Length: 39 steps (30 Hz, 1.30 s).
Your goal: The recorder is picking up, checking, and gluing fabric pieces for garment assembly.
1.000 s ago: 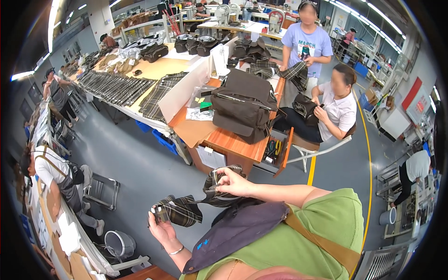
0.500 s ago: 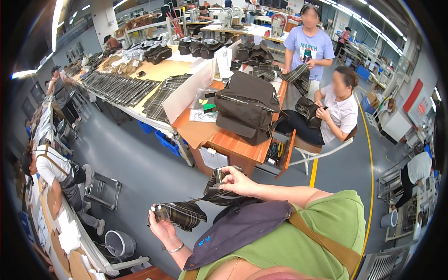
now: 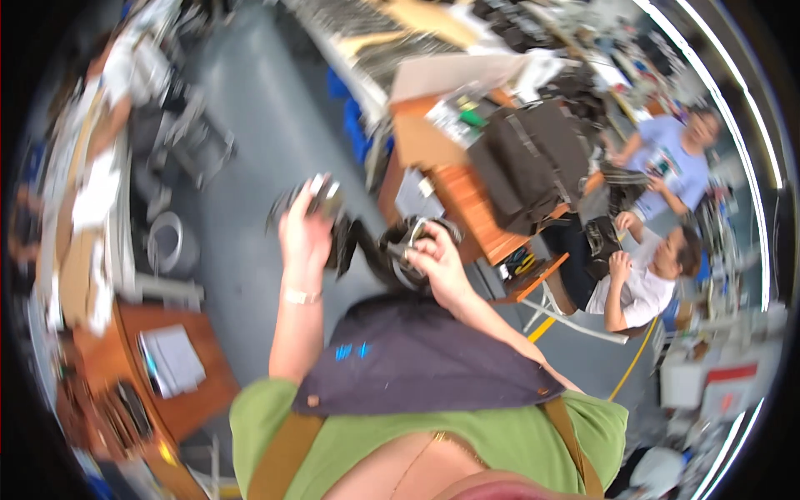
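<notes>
Dark fabric piece (image 3: 369, 250): up in the air over the grey floor (image 3: 250, 167), in front of the apron (image 3: 417, 358), slung between both hands. Left hand (image 3: 306, 237): fingers narrow, on one end, by a small shiny piece (image 3: 332, 200); blur, exact grip unclear. Right hand (image 3: 442, 260): thumb and fingers pinch the bunched other end at a pale edge. Middle sags.

Handling, my judgement: keep both grips firm but light, leave slack in the middle, don't let it twist; turn the wrists so both ends face up, and steady the head before judging fine detail.

Outward: wooden bench (image 3: 467, 204) ahead-right, big dark bag (image 3: 529, 167) on it, drawer (image 3: 537, 282) open. Beyond, seated co-worker (image 3: 642, 279) and standing co-worker (image 3: 673, 158). Grey bucket (image 3: 171, 244) off left.
</notes>
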Tool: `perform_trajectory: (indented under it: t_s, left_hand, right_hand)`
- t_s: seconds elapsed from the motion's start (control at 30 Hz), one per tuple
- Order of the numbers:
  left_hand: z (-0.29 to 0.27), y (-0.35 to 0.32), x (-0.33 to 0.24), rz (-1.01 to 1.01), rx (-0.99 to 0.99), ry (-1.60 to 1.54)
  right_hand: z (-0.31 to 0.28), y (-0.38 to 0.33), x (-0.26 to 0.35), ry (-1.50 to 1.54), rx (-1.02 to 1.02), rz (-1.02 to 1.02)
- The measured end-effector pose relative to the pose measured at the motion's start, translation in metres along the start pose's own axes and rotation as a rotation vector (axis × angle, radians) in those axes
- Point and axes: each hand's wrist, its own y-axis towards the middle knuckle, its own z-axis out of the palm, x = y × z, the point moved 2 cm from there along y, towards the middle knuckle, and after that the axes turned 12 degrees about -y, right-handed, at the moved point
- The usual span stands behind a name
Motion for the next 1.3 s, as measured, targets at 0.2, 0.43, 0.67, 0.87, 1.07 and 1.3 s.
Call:
perform_trajectory:
  t_s: [0.2,0.43,0.67,0.87,1.07,1.3]
  left_hand:
    - [-0.011,0.010,0.012,-0.023,-0.111,-0.089]
    - [-0.024,0.025,0.021,-0.045,-0.189,-0.108]
    - [-0.021,0.079,0.015,-0.038,-0.249,0.005]
    - [-0.014,0.136,-0.014,0.028,-0.228,0.068]
    - [-0.020,0.190,-0.040,0.050,-0.278,0.059]
    - [-0.050,0.274,-0.082,-0.038,-0.281,0.086]
  right_hand:
    - [-0.006,0.005,-0.021,-0.012,-0.031,0.171]
    - [0.014,0.017,-0.035,0.080,0.091,0.244]
    - [0.020,0.088,-0.046,0.126,0.155,0.282]
    - [0.031,0.169,-0.031,0.135,0.209,0.278]
    - [0.054,0.259,-0.010,0.107,0.244,0.190]
    - [0.079,0.332,0.006,0.110,0.103,0.147]
